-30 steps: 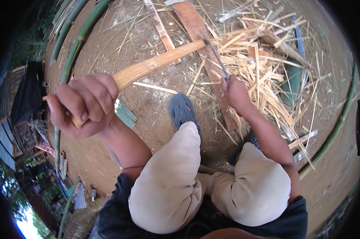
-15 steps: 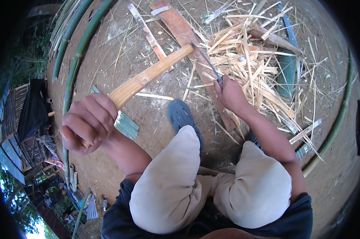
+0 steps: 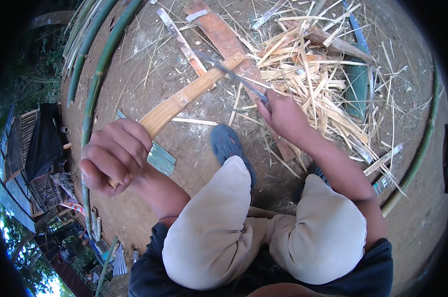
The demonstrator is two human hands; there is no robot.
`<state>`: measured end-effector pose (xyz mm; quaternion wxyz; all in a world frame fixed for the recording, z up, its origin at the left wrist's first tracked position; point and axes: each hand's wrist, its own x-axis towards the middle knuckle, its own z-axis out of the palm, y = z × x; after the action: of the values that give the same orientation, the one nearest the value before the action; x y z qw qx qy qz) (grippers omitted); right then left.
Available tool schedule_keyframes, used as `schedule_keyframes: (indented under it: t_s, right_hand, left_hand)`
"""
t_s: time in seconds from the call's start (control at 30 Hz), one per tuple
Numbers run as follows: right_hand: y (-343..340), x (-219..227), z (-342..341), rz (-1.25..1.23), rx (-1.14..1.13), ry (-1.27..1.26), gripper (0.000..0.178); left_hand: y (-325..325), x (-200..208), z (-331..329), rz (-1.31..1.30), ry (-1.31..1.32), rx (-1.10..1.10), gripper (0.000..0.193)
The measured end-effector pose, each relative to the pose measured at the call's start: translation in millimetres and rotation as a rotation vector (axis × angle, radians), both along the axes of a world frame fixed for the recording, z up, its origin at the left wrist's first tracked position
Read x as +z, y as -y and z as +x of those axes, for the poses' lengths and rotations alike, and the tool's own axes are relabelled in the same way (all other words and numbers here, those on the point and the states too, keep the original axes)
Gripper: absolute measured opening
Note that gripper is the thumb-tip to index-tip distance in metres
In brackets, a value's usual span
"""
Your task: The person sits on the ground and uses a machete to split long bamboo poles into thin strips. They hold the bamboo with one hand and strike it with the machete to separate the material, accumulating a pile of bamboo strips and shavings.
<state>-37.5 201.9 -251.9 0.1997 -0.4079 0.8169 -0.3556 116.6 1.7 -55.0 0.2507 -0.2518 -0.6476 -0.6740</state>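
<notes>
My left hand (image 3: pixel 116 156) is closed round the near end of a pale bamboo strip (image 3: pixel 179 101), which slants up and away to the right. My right hand (image 3: pixel 287 118) grips the handle of a knife (image 3: pixel 248 86). Its dark blade lies across the strip a little short of the far tip, pointing to the upper left. Beneath that tip a flat reddish-brown wooden board (image 3: pixel 224 34) rests on the ground. Fingers hide most of the knife's handle.
A heap of pale shavings and splinters (image 3: pixel 323 99) spreads to the right of the board, with a blue saw blade (image 3: pixel 356 27) and a green bamboo piece (image 3: pixel 356 89) beside it. Long green bamboo poles (image 3: pixel 100 64) lie at left. My shoe (image 3: pixel 229 146) stands between the hands.
The knife blade has shifted left along the bamboo strip, from near its tip to farther down. My right hand has moved slightly left, and the left hand still holds the strip.
</notes>
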Motion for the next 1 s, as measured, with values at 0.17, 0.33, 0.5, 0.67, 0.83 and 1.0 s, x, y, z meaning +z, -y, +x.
schedule_keyframes:
  t_s: [0.17,0.33,0.5,0.67,0.83,1.0]
  right_hand:
    - [-2.7,-48.2,-37.7,0.142,-0.156,0.141,0.033]
    - [9.0,-0.7,0.7,0.174,0.047,-0.017,0.038]
    - [-8.6,-52.4,-33.2,0.204,-0.116,0.057,0.036]
    - [2.8,-9.8,11.9,0.13,0.024,0.037,0.035]
    - [-8.2,-77.0,-41.1,0.225,-0.174,0.086,0.034]
    - [13.6,-20.1,-2.9,0.149,-0.032,0.08,0.034]
  left_hand:
    - [-5.6,3.2,-6.6,-0.005,0.014,0.016,0.045]
    - [2.7,-0.4,1.2,0.033,0.005,0.011,0.046]
    - [-4.9,1.0,-7.9,0.024,0.02,0.054,0.048]
    - [2.9,-0.4,7.1,0.048,0.031,0.139,0.048]
    - [5.1,0.5,-4.5,0.088,0.018,0.122,0.051]
    - [4.2,-1.5,7.2,0.121,0.014,0.172,0.051]
